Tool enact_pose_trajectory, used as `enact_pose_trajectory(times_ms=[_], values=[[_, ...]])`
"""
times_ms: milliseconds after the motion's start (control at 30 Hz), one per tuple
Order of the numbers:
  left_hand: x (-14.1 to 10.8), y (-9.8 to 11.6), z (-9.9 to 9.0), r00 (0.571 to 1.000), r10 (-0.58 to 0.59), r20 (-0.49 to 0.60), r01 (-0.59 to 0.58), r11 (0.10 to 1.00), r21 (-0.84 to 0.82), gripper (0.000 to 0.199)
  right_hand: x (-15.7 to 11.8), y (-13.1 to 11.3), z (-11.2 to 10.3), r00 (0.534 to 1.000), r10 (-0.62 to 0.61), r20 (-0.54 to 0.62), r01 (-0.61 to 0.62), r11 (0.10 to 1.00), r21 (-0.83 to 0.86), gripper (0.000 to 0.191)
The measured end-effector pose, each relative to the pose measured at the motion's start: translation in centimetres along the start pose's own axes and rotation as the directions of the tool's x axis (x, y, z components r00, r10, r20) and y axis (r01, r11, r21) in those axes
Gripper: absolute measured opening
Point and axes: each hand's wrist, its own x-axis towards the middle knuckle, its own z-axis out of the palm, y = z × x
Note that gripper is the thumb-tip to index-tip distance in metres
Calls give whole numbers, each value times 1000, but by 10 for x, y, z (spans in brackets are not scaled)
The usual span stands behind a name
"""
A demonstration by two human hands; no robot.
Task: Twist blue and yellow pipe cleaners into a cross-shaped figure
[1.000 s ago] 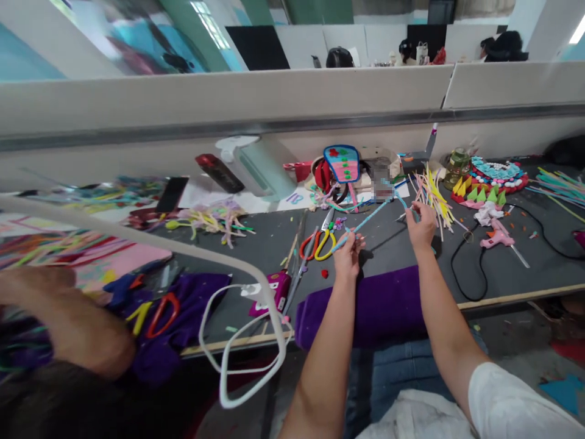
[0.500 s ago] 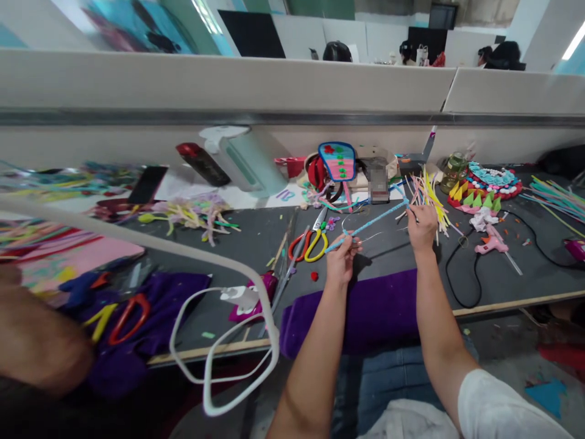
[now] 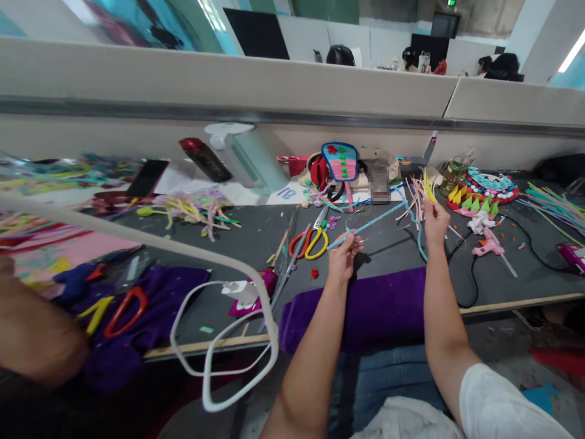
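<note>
My left hand (image 3: 346,255) pinches the lower left end of a twisted light blue strand (image 3: 379,217), which slants up to the right over the dark table. A loose blue length hangs from its upper end, down beside my right wrist. My right hand (image 3: 435,221) is raised to the right of the strand, beside a bundle of yellow and pink strips (image 3: 418,195). Its fingers are pressed together; what they hold is too small to make out. Thin wire shows near both hands. A rolled purple cloth (image 3: 361,311) lies below my hands.
Scissors with red and yellow handles (image 3: 316,242) lie left of my hands. A pink glue gun (image 3: 489,244) with a black cord is at the right. A white cable (image 3: 249,268) loops in front at the left. Another person's arm (image 3: 41,329) is at the left edge.
My right hand has moved right, off the upper end of the blue strand, and a loose blue length now hangs there. My left hand has stayed nearly in place.
</note>
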Motion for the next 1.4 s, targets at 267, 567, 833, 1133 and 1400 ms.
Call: enact_pose_trajectory(times_ms=[267, 567, 833, 1133, 1400], values=[[-2, 0, 4, 999, 4, 34, -5, 1000, 11, 37, 43, -34, 3, 908, -147, 391, 320, 846, -426, 23], [-2, 2, 7, 999, -9, 36, 9, 1000, 20, 41, 42, -41, 19, 763, -131, 633, 580, 570, -582, 16], [-3, 4, 7, 999, -11, 32, 11, 1000, 9, 41, 41, -42, 20, 730, -168, 662, 615, 584, -530, 20], [-4, 2, 8, 999, 21, 31, -23, 999, 47, 41, 39, -48, 23, 898, -16, 439, 353, 623, -698, 25], [-5, 1, 7, 998, 22, 53, -26, 996, 87, 39, 40, -50, 24, 898, -35, 439, 357, 641, -679, 22]])
